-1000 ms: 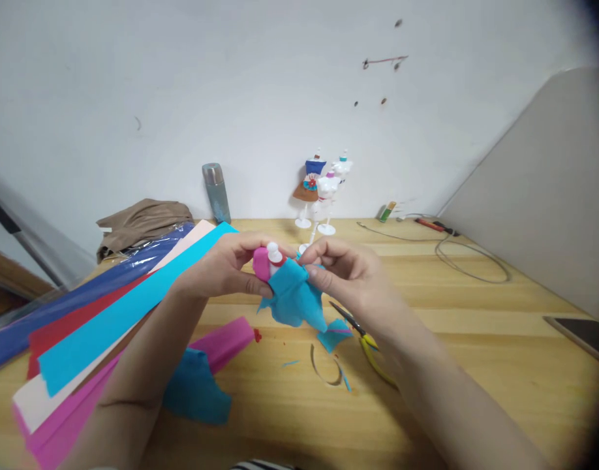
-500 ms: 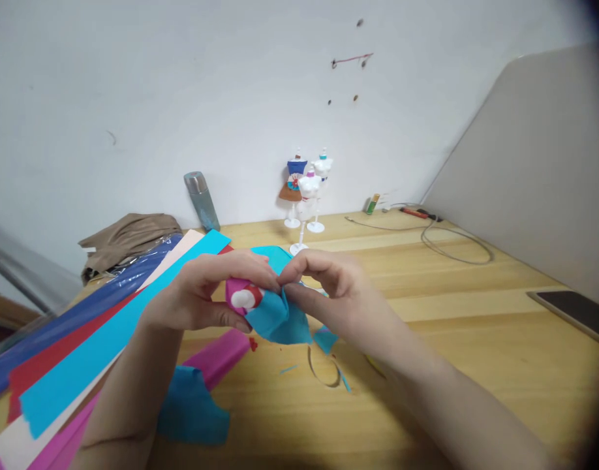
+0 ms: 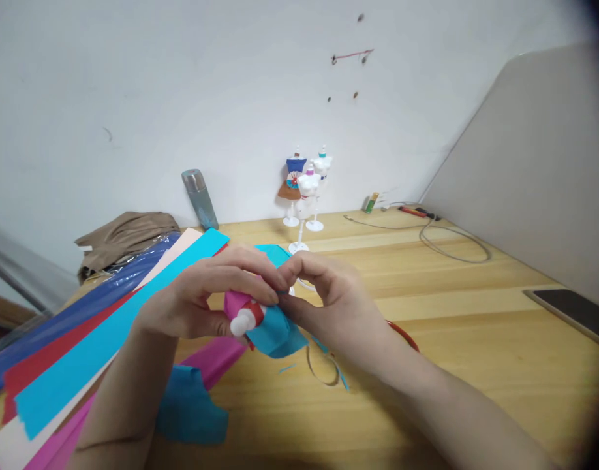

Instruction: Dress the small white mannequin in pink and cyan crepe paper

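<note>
My left hand [image 3: 196,294] is closed around a small white dress form [image 3: 243,322], which lies tilted with its neck knob toward me. A red band circles its neck, and pink material [image 3: 234,301] covers one side. Turquoise material [image 3: 275,333], cloth or crepe paper, wraps the other side. My right hand [image 3: 336,294] pinches the turquoise material at its upper edge, its fingertips meeting those of my left hand. The far end of the form is mostly hidden behind both hands.
Three white dress forms [image 3: 309,186] stand at the wall, one dressed. Left lie coloured strips [image 3: 118,320], brown cloth [image 3: 128,238] and a flask [image 3: 200,199]. Turquoise [image 3: 192,408] and pink pieces [image 3: 214,362] lie in front. A cable [image 3: 456,254] and phone [image 3: 573,313] are right.
The dress form has tipped so its neck knob points lower and more toward me. My left fingers have shifted over the turquoise material, while my right hand keeps its pinch.
</note>
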`<state>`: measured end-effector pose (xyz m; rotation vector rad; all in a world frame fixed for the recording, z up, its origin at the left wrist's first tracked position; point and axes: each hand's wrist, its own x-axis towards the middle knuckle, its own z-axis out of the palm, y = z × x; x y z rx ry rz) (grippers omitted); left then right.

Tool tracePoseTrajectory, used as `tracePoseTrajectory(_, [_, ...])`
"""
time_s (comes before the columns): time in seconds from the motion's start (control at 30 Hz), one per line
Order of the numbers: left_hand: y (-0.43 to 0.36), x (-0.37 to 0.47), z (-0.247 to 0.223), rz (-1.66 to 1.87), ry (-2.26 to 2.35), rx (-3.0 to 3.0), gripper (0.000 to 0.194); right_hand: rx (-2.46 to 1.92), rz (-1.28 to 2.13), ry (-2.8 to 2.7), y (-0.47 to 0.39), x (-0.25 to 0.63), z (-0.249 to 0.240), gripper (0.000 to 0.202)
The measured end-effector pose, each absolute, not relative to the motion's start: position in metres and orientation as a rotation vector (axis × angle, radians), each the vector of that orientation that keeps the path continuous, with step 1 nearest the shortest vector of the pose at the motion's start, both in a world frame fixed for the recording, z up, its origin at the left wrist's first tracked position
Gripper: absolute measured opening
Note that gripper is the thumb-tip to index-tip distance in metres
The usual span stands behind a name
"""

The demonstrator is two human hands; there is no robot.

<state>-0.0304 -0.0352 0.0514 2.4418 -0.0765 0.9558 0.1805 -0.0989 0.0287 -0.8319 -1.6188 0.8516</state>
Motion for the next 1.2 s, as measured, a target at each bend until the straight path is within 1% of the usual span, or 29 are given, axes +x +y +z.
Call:
tracePoseTrajectory(0.2, [-0.034,-0.027,0.051,0.961,-0.110,2.477,0.028,-0.872,0.851,-1.578,-0.096,0.180,0.027,0.018])
tracePoseTrajectory(0.37, [-0.032,-0.031,0.048,0.910,-0.059,2.441,0.041,-0.893,0.895,-1.585,-0.087,0.178,0.020,0.023])
tracePoseTrajectory(0.47, [-0.031,-0.033,0.047,0.892,-0.060,2.378,0.045,-0.828,0.949,-1.574,-0.082,0.178,0.018,0.019])
tracePoseTrajectory(0.53, [-0.029,-0.034,0.044,0.941,-0.033,2.284,0.045,-0.813,0.954,-1.531,-0.080,0.182,0.018,0.016])
tracePoseTrajectory(0.6, [-0.025,-0.036,0.039,1.027,0.074,2.156,0.043,-0.812,0.887,-1.494,-0.080,0.188,0.019,0.014])
tracePoseTrajectory(0.73, [-0.018,-0.037,0.031,1.046,0.254,1.907,0.053,-0.772,0.746,-1.543,-0.084,0.199,0.023,0.011])
tracePoseTrajectory(0.83, [-0.019,-0.033,0.030,1.081,0.431,1.727,0.054,-0.784,0.692,-1.658,-0.087,0.200,0.024,0.014])
tracePoseTrajectory(1.0, [-0.022,-0.023,0.032,1.131,0.576,1.521,0.055,-0.817,0.343,-1.765,-0.085,0.192,0.018,0.019])
tracePoseTrajectory(1.07, [-0.023,-0.019,0.033,1.152,0.641,1.464,0.056,-0.843,0.216,-1.757,-0.084,0.189,0.014,0.017])
tracePoseTrajectory(1.2, [-0.029,-0.008,0.033,1.180,0.762,1.425,0.049,-0.854,0.098,-1.701,-0.079,0.185,0.008,0.014])
